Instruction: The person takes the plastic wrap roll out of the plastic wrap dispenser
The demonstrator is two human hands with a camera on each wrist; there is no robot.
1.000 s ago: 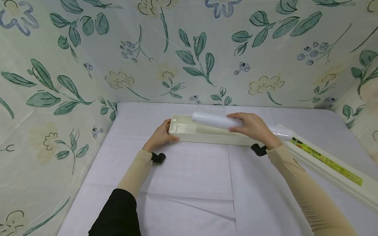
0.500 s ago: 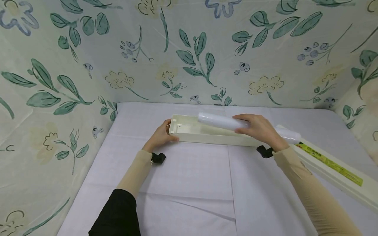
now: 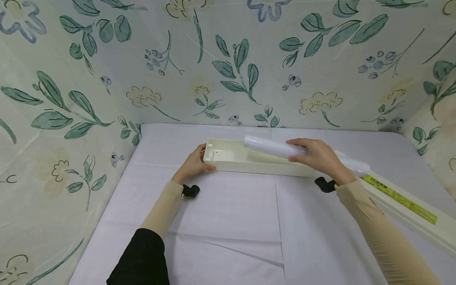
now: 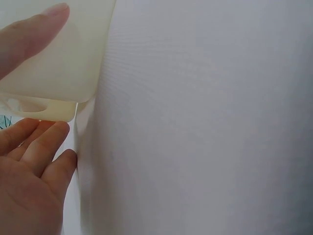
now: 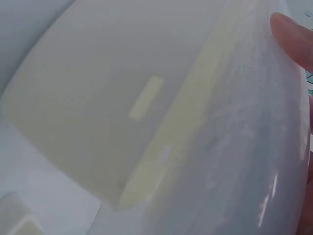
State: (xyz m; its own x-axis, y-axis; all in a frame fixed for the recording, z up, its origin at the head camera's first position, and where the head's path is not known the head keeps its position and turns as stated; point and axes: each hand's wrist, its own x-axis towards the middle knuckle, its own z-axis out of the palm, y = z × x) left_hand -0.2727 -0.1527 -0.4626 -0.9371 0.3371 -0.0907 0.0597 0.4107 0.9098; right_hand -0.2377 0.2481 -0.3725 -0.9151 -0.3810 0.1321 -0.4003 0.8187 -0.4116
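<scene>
A long cream plastic box (image 3: 256, 168), with no lid on it, lies across the far part of the table. My left hand (image 3: 193, 163) grips its left end, thumb (image 4: 46, 24) on the front wall and fingers around the end. My right hand (image 3: 318, 156) holds a roll of cling film (image 3: 270, 146) near its middle. The roll slants over the open top of the box, its left end inside the box's outline and its right end past my wrist. In the right wrist view the shiny film (image 5: 244, 147) fills much of the picture, with the cream box (image 5: 88, 112) beside it.
A long cream cover (image 3: 438, 227) with a yellow printed label (image 3: 400, 198) lies slanted at the right of the table. White cloth (image 3: 228, 221) covers the table, and a leaf-patterned curtain (image 3: 228, 103) rises behind it.
My right hand has shifted to the right with the cling film roll, uncovering more of the box's inside. My left hand and the box have stayed in place.
</scene>
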